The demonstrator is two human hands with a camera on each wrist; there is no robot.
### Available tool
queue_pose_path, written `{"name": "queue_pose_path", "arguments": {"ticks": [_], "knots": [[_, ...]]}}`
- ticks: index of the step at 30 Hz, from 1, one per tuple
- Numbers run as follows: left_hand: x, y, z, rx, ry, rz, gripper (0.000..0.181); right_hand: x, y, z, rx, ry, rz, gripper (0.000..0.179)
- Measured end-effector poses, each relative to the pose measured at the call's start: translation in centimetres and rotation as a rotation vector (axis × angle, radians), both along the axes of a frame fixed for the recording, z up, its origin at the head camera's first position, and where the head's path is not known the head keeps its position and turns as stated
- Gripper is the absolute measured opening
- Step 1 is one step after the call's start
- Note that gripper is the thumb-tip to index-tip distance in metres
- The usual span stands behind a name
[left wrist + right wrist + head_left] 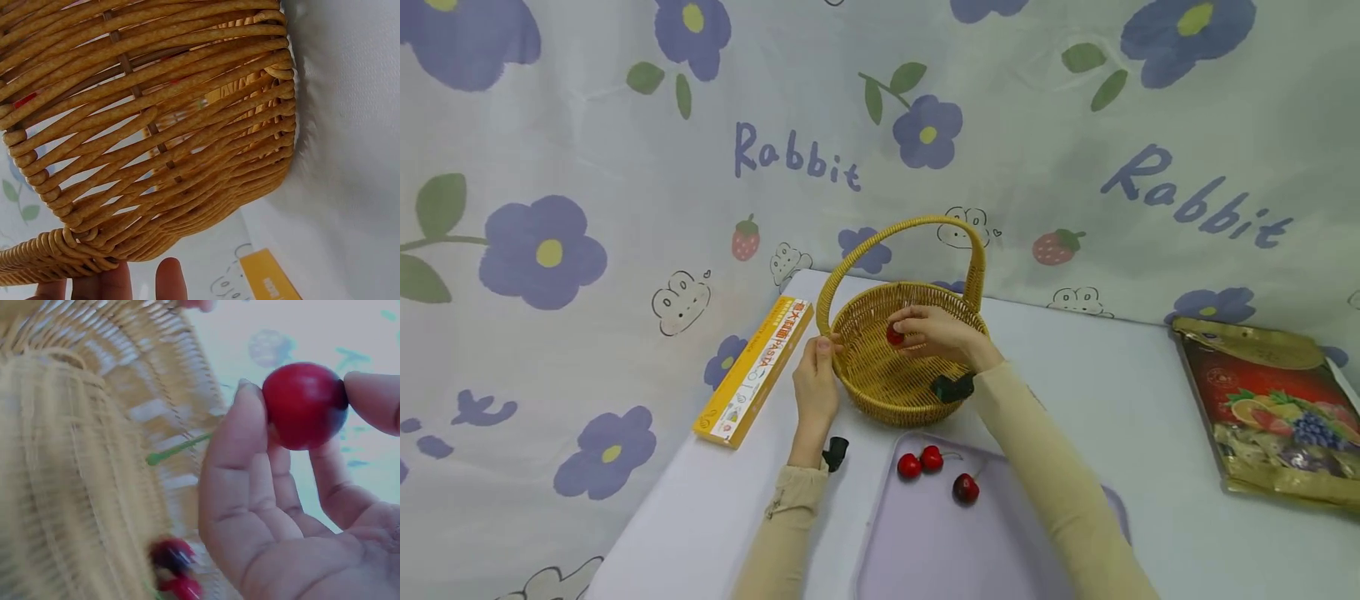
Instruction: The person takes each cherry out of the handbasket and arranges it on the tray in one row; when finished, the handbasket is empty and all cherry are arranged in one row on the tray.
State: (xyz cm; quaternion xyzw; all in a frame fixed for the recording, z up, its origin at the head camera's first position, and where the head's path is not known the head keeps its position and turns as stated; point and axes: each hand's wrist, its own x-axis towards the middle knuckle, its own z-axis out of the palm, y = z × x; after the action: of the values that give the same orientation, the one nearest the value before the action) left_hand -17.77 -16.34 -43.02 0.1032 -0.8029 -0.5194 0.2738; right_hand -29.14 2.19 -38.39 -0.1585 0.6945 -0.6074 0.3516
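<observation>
A yellow-brown wicker basket [898, 411] with a tall arched handle stands on the table. At its left side, where the handle meets the rim, my left hand [817, 387] grips it; the left wrist view shows the fingers at the handle's base [69, 256]. Over the basket's opening, my right hand [942, 332] pinches a red cherry [305, 406] between thumb and fingertips. A green stem [178, 449] shows beside those fingers. Two dark red cherries [174, 555] appear low against the weave, blurred. Several red cherries [966, 489] lie on the lilac tray [887, 533].
Left of the basket lies a yellow pasta box [756, 371]. A red and gold bag [1270, 408] with fruit pictures is at the right of the white table [1120, 392]. A flower-printed cloth [820, 100] hangs behind.
</observation>
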Motion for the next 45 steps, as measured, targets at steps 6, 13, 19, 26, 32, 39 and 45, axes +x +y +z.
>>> {"name": "queue_pose_path", "arguments": {"ticks": [6,13,19,26,32,39,45], "knots": [[0.0,-1.1,0.5,-0.030,-0.015,0.017,0.076,3.7,5.4,1.2,0.072,0.298,-0.061,0.034],[0.1,-1.4,0.5,-0.034,-0.025,0.031,0.074,10.0,8.8,-1.0,0.304,0.674,-0.041,0.022],[0.0,-1.0,0.4,-0.015,-0.014,0.030,0.071,14.2,10.1,-3.6,0.563,0.883,-0.078,0.030],[-0.1,-0.7,0.4,-0.027,0.001,0.028,0.071,17.5,11.0,-5.3,0.752,1.124,-0.101,0.040],[-0.1,-0.6,0.4,-0.024,-0.010,0.033,0.069,18.3,11.1,-6.2,0.756,1.148,-0.075,0.046],[0.0,0.0,-0.1,-0.003,-0.025,0.014,0.066,18.6,11.5,-7.1,0.752,1.088,-0.071,0.049],[-0.1,0.3,-0.1,-0.009,-0.004,0.010,0.070,19.0,12.1,-7.2,0.741,1.033,-0.065,0.051]]}}
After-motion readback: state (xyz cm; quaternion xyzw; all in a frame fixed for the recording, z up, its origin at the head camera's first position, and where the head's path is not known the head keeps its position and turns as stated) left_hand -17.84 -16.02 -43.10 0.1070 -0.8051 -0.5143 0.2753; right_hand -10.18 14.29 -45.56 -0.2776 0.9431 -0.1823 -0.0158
